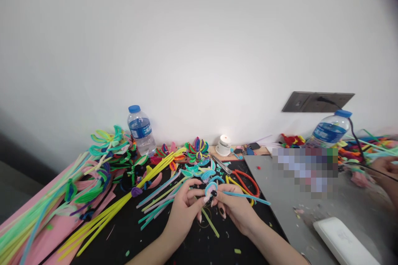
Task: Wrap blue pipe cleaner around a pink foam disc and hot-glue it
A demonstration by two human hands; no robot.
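Note:
Over the black mat [174, 252], my left hand [186, 205] pinches a small curled pipe cleaner petal [211, 189] in pale blue and pink. My right hand [239, 209] grips the same petal from the other side, its thumb across the front. A blue pipe cleaner [250, 196] sticks out to the right past my right hand. Between and below my hands, a yellow-green pipe cleaner [211, 224] slants down. Loose pipe cleaners [160, 201] in lilac, green and teal lie left of my left hand. Fingertip contact is partly hidden.
Scissors [245, 178] with red handles lie behind my right hand. Yellow pipe cleaners [124, 203] and finished fuzzy flowers [198, 150] spread leftward. Two water bottles [140, 130] [331, 129], a white tub [223, 145] and a white case [343, 240] stand around. Another person's hand [385, 168] is far right.

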